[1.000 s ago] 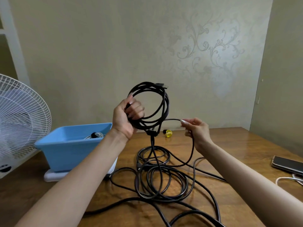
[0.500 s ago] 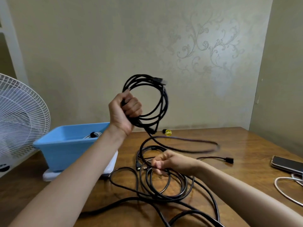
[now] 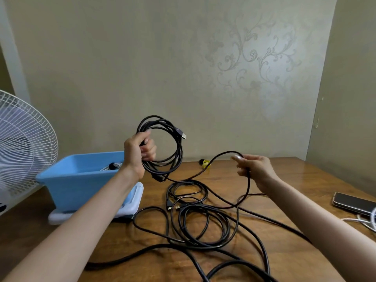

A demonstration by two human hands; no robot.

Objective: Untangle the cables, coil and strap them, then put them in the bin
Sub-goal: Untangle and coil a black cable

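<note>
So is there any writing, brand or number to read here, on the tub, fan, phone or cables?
No text can be read anywhere.
The blue plastic bin shows plain walls.
The white wire-grille fan shows no badge.
The dark glossy phone on the wooden table has a blank face.
The silver plug on the coiled black cable in the left hand is too small to show any mark.

I log the left hand (image 3: 138, 153) gripping a round coil of black cable (image 3: 179, 153) above the brown wooden table (image 3: 295, 190). The right hand (image 3: 254, 169) pinches its loose strand (image 3: 223, 153), arched between both hands. Tangled black cables (image 3: 203, 244) lie beside the blue plastic bin (image 3: 81, 186).
</note>
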